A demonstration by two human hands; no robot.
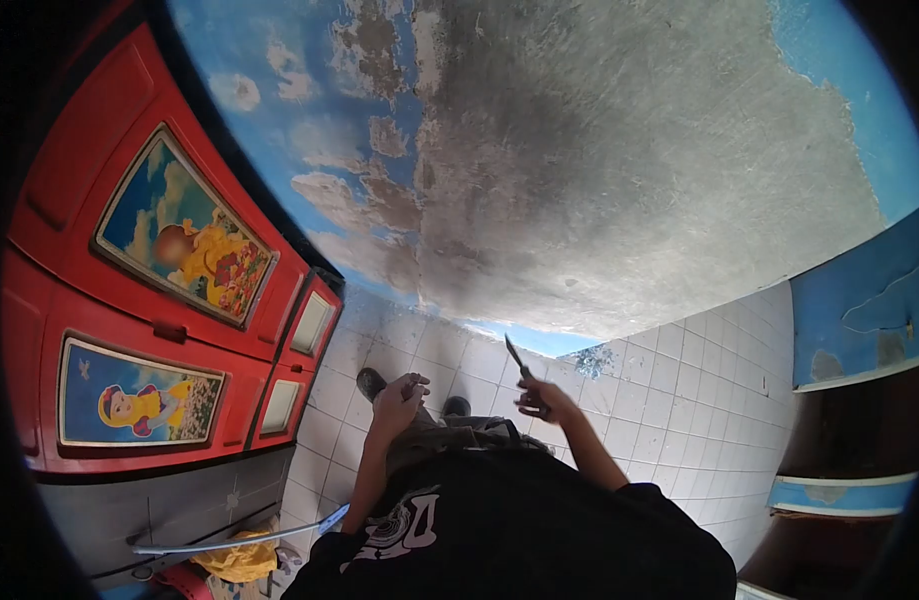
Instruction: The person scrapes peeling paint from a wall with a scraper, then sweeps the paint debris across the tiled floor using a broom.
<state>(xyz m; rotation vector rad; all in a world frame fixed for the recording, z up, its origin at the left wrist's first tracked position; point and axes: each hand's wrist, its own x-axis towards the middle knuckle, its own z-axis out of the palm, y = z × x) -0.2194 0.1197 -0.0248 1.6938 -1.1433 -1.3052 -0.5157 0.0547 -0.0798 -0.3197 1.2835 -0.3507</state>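
My right hand [546, 400] is closed round the handle of a dark scraper or knife [514, 352], whose blade points up and away from me toward the wall. My left hand [401, 397] is held in front of my body with its fingers curled together; whether something small is between them is too small to tell. Ahead of both hands stands a wall [619, 170] with bare grey plaster and patches of peeling blue paint. Neither hand touches the wall.
A red cabinet [169, 330] with picture panels stands at the left. Blue-edged shelves [849, 495] are at the right. Paint flakes [592, 362] lie on the white tiled floor [324, 435]. A yellow bag [241, 560] and a pale blue tube [229, 538] are at the lower left.
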